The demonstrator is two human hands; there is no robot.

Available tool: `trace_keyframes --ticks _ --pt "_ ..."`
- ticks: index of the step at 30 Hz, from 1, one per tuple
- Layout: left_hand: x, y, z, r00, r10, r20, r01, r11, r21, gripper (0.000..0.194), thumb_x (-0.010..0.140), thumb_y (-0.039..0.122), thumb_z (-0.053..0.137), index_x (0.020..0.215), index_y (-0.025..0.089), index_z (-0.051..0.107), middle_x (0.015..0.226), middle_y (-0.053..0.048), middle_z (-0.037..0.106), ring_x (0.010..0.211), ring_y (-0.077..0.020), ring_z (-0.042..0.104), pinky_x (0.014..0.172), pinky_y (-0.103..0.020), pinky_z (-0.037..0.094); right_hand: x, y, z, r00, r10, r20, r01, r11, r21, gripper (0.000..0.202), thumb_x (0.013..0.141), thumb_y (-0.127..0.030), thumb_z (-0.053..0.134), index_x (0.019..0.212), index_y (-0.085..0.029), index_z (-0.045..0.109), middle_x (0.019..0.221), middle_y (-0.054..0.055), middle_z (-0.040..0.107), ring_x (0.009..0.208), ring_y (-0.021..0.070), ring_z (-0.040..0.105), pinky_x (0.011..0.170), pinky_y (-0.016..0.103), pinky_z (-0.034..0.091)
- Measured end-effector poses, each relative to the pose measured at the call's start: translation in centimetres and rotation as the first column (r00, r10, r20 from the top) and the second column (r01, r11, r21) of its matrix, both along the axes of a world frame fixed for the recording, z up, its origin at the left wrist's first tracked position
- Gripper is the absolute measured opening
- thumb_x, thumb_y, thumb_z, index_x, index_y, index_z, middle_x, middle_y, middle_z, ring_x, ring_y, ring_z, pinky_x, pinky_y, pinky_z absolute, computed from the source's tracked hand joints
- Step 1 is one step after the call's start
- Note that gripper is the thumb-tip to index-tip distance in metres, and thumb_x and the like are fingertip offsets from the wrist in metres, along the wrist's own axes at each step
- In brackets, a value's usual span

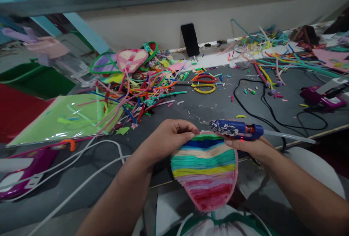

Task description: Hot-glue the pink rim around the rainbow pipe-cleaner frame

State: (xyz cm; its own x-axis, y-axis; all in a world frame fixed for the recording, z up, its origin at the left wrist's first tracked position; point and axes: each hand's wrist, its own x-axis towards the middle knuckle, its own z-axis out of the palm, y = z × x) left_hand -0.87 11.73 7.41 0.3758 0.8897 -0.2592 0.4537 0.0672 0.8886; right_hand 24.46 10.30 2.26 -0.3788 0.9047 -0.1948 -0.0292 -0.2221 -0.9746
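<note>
A heart-shaped panel of rainbow-striped pipe cleaners (204,167) hangs at the table's front edge, with a pink strip along its right side. My left hand (176,132) pinches its upper left edge between thumb and fingers. In my right hand (247,146) is a blue hot glue gun (236,129), lying sideways with its nozzle pointing left and a clear glue stick poking out of its back. The right thumb also touches the panel's upper right edge. Most of the right fingers are hidden behind the gun and the panel.
Loose pipe cleaners (136,90) are heaped at left beside finished hearts (132,61). Scissors (204,84) with red and yellow handles lie mid-table. A phone (190,40) leans on the wall. Black cable (268,109) loops at right; white cables (89,170) cross the left. Purple power strips (323,98) sit at both sides.
</note>
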Motion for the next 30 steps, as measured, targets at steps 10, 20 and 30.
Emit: trace_keyframes --ticks 10,20,30 --pt "-0.01 0.03 0.01 1.0 0.024 -0.019 -0.024 1.0 -0.01 0.018 0.073 0.024 0.061 0.085 0.015 0.071 0.078 -0.001 0.07 0.071 -0.0134 0.061 0.064 -0.02 0.045 -0.47 -0.06 0.79 0.996 -0.022 0.085 0.014 0.995 0.104 0.045 0.064 -0.032 0.077 0.106 -0.021 0.063 0.096 0.004 0.07 0.09 0.0235 0.066 0.081 0.036 0.052" --pt "-0.04 -0.02 -0.14 1.0 0.018 -0.019 -0.018 1.0 0.012 0.021 0.073 0.027 0.062 0.086 0.013 0.071 0.082 -0.003 0.071 0.075 -0.0156 0.063 0.065 -0.021 0.046 -0.85 0.07 0.57 0.983 -0.081 0.163 0.05 0.981 0.187 0.038 0.064 -0.035 0.076 0.097 -0.02 0.064 0.09 0.004 0.067 0.081 0.0227 0.062 0.074 0.036 0.05" --pt "0.19 0.0 0.2 0.999 0.028 -0.023 -0.028 1.0 -0.002 0.021 0.072 0.027 0.062 0.084 0.013 0.07 0.082 -0.004 0.071 0.074 -0.0155 0.062 0.063 -0.021 0.046 -1.0 -0.04 0.64 0.991 -0.052 0.126 0.028 0.983 0.181 0.032 0.066 -0.033 0.074 0.093 -0.021 0.063 0.085 0.002 0.065 0.078 0.0209 0.06 0.07 0.033 0.048"
